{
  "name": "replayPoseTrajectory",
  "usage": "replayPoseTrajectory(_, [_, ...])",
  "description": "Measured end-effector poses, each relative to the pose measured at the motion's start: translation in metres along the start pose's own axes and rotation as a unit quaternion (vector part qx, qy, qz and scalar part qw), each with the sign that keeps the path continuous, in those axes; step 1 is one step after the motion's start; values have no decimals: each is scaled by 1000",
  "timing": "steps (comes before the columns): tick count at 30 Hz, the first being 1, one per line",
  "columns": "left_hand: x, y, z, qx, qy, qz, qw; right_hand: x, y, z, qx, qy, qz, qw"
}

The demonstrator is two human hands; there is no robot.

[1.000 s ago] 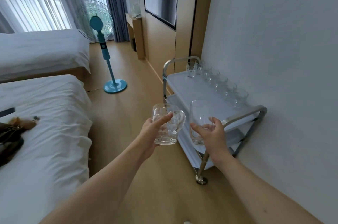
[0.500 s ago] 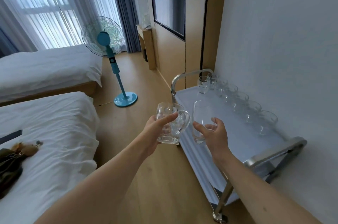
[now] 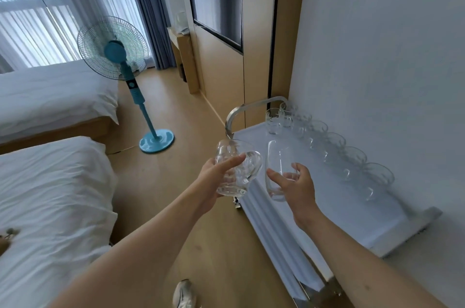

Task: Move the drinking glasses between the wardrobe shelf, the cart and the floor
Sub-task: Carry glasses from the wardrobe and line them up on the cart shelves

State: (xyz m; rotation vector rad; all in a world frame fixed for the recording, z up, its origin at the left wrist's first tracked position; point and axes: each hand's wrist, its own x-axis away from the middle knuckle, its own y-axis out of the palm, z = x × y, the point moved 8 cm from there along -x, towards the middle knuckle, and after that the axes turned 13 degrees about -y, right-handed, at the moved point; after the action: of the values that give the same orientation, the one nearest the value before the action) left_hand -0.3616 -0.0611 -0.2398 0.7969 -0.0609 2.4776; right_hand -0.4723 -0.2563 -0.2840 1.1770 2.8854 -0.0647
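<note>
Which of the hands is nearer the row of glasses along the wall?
Right. The right hand, holding a tall glass, is over the cart top near the row of glasses. The left hand is off the cart's edge, over the floor.

No legible text or labels.

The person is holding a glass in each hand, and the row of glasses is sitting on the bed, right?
Not quite. The head view shows the row of glasses on the cart by the wall, not the bed. Left hand and right hand do each hold a glass.
</note>
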Motion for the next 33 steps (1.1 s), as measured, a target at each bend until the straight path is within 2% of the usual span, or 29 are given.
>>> replayPoseTrajectory(14, [-139, -64, 96, -92, -14, -123, 988, -82, 99, 11, 9, 28, 129, 991])
replayPoseTrajectory(23, [-183, -79, 108, -105, -74, -215, 968, -81, 125, 22, 9, 58, 220, 974])
replayPoseTrajectory(33, [-246, -63, 111, -175, -93, -195, 960, -96, 116, 29, 21, 72, 269, 960])
